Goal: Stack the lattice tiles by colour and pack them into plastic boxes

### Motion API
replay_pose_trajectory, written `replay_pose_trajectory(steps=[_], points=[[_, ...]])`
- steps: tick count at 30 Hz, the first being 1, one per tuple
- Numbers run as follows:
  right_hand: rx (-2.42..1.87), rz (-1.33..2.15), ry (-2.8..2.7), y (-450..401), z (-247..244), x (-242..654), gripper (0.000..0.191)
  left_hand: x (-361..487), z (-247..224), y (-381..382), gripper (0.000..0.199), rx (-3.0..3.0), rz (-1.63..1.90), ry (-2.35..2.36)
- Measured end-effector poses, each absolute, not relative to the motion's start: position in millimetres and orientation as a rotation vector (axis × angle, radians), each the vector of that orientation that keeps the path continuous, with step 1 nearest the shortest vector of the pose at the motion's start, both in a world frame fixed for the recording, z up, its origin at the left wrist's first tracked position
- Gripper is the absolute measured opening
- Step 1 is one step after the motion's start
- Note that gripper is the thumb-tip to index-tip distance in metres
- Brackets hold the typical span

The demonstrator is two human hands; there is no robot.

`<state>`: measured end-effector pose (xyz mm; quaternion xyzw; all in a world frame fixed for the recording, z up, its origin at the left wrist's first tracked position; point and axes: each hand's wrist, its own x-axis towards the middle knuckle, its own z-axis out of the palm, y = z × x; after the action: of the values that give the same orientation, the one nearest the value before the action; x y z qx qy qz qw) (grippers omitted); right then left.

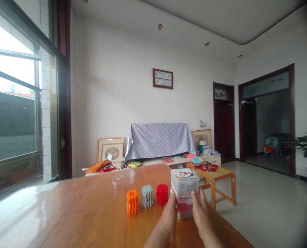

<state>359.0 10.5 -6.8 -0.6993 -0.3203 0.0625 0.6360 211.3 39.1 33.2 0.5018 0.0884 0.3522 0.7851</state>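
Observation:
Two clear plastic boxes are stacked one on the other near the right edge of the wooden table. The upper box [184, 182] has a printed label on its lid and greyish contents; the lower box [184, 207] shows red contents. My left hand [168, 218] presses against the left side of the stack, and my right hand [203, 215] holds its right side. Left of the boxes stand a red stack of toothed pieces [162, 195], a grey stack [147, 196] and an orange stack [133, 203]. Behind them lies an open transparent container [123, 179].
The wooden table [91, 213] fills the foreground. Beyond its right edge stands a small wooden side table [220, 173] with red items. A cloth-covered object [160, 141] and framed pictures [112, 151] are against the wall.

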Motion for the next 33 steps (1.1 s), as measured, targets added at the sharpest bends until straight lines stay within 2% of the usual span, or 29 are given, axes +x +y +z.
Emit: replay_pose_trajectory(steps=[3,10,15,21,28,33], points=[[-1.584,0.117,-0.729,7,-13,362,0.093,196,26,36,0.069,1.142,0.795,0.247],[-1.290,-0.081,-0.709,-4,-12,341,0.071,138,7,32,0.067,1.256,0.830,0.581],[-1.340,0.059,-0.981,-11,0,293,0.052,87,12,29,0.049,1.350,0.844,0.697],[-1.338,0.388,-1.487,-5,12,217,0.033,25,10,49,0.033,1.385,0.940,0.866],[-1.410,0.490,-1.820,4,17,132,0.023,-35,-8,77,0.037,1.363,1.102,1.025],[-1.424,0.505,-1.882,20,-13,102,0.021,-57,-17,73,0.038,1.352,1.199,1.110]])
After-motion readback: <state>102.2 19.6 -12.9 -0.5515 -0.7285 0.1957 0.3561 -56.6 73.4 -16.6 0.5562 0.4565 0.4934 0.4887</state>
